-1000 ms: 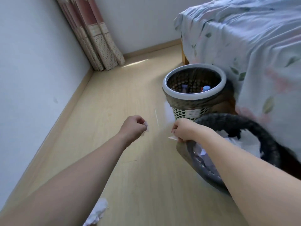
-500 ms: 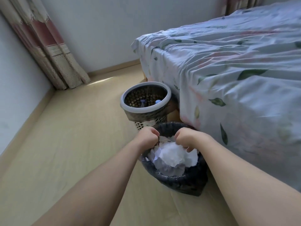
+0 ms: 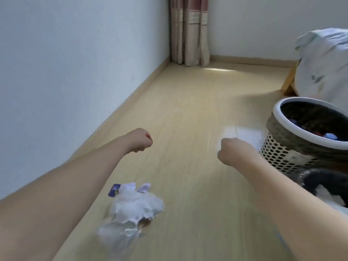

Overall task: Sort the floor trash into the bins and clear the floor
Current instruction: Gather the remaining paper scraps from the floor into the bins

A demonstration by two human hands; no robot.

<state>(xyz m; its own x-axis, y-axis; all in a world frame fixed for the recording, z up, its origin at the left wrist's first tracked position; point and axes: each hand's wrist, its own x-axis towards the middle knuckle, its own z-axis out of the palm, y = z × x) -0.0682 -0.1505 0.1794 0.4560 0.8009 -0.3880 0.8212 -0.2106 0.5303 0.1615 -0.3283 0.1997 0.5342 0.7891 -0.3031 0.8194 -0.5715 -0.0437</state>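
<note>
Here both hands hang over the pale wooden floor (image 3: 188,110) — left hand (image 3: 140,140) and right hand (image 3: 231,151) each curled into an empty fist. The crumpled white paper trash (image 3: 134,206) lies below the left forearm, well apart from the white-rimmed perforated bin (image 3: 293,147).

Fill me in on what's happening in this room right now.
A person is clearing trash off the floor. Both the left hand and right hand are curled over the wooden floor; neither visibly holds anything. Crumpled white paper trash lies on the floor below the left arm. A white-rimmed basket and a black-lined bin stand at right.
</note>
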